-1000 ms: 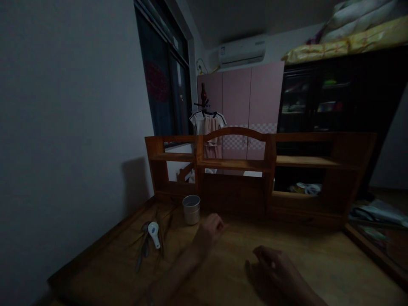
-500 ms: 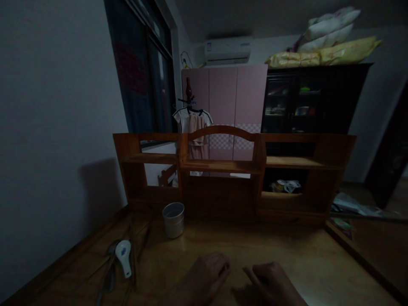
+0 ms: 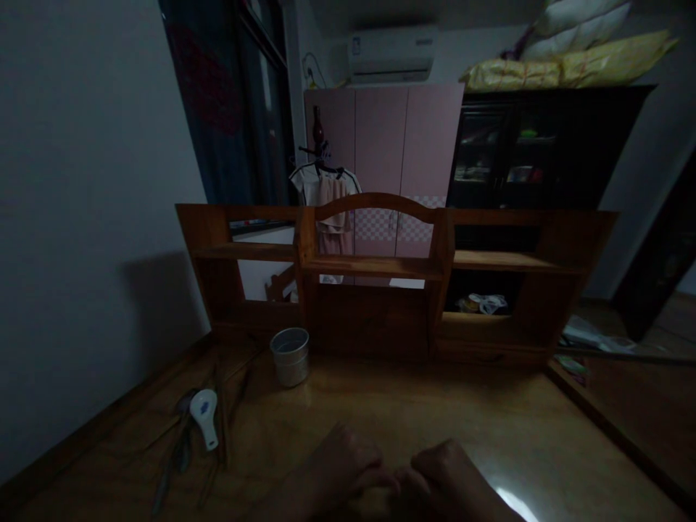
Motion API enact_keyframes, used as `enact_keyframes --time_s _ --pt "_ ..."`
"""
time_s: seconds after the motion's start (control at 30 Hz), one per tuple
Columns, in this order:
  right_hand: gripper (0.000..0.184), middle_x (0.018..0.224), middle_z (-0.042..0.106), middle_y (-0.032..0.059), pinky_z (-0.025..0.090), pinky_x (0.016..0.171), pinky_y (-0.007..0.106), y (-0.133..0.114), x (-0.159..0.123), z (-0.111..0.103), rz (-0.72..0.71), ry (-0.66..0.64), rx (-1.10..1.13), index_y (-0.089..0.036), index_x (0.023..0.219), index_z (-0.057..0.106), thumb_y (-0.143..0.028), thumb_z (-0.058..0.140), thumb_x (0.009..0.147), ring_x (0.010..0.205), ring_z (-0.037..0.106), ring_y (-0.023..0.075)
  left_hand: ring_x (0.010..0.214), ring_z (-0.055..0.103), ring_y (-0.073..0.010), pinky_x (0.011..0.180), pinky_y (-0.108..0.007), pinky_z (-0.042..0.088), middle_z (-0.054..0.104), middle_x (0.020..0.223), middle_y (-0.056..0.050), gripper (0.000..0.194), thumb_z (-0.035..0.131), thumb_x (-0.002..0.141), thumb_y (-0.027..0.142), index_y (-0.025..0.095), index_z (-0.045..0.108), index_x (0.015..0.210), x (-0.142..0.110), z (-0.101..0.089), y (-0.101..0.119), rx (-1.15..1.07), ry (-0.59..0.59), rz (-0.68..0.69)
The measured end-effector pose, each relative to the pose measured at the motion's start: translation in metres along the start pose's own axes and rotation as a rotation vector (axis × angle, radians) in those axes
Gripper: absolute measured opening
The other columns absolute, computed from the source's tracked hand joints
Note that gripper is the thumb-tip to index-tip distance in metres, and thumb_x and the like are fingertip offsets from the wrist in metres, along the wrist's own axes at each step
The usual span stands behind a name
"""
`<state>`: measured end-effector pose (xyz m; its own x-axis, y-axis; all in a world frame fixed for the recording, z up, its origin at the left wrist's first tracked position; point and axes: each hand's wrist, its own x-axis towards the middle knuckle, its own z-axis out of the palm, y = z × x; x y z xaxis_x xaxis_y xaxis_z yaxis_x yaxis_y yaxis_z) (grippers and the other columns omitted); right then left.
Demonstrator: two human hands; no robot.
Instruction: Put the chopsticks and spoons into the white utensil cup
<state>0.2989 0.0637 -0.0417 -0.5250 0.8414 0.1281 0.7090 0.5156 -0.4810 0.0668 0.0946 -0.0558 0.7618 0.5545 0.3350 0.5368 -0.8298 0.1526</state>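
Note:
Low over the near part of the wooden tabletop (image 3: 380, 406), my left hand (image 3: 348, 460) has its fingers curled in, and no object shows in it. My right hand (image 3: 449, 471) is curled the same way just to its right, also with nothing visible in it. The thumbs point toward each other and seem to meet; dim light makes it hard to tell whether they touch. A metal cup (image 3: 290, 357) stands upright ahead of my left hand. Farther left lies a white ceramic spoon (image 3: 204, 417) among metal spoons (image 3: 182, 453) and chopsticks (image 3: 222, 420).
A wooden shelf unit (image 3: 373, 267) runs along the back of the table. A bundled white cord (image 3: 486, 303) lies in its right compartment. On the left rises a bare wall (image 3: 92, 239); a raised wooden edge (image 3: 609, 435) borders the right side.
My hands have drawn together, so the gap between the thumbs has closed. The view has tipped down slightly; the cup and spoons stay in place on the table.

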Motion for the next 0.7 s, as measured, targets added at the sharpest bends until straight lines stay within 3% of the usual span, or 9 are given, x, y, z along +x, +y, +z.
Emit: enact_keyframes --time_s 0.23,0.53,0.7 --pt "0.047 0.054 0.054 0.0009 0.019 0.045 0.023 -0.006 -0.003 -0.009 0.028 -0.012 -0.014 -0.013 0.063 0.064 -0.044 0.048 0.094 0.046 0.039 0.0069 0.062 0.064 -0.0135 0.055 -0.026 0.031 0.071 0.07 0.001 0.035 0.058 0.088 0.047 0.018 0.064 0.069 0.0 -0.004 -0.002 0.016 -0.032 -0.033" --pt "0.028 0.053 0.057 0.0014 0.019 0.046 0.024 0.008 -0.001 0.001 0.005 0.037 -0.059 -0.013 0.062 0.068 -0.031 0.063 0.083 0.046 0.042 0.0076 0.058 0.064 -0.0132 0.051 -0.027 0.025 0.069 0.064 0.0 0.046 0.056 0.083 0.058 0.016 0.061 0.063 0.0 0.0 -0.006 0.009 0.011 -0.021" --pt "0.028 0.052 0.057 0.0003 0.019 0.046 0.024 0.013 -0.001 0.006 0.014 0.044 -0.046 -0.013 0.062 0.068 -0.035 0.07 0.08 0.045 0.043 0.0072 0.055 0.063 -0.0127 0.049 -0.027 0.025 0.066 0.06 0.001 0.047 0.061 0.078 0.059 0.016 0.059 0.06 0.0 0.001 -0.005 -0.014 0.005 0.007"
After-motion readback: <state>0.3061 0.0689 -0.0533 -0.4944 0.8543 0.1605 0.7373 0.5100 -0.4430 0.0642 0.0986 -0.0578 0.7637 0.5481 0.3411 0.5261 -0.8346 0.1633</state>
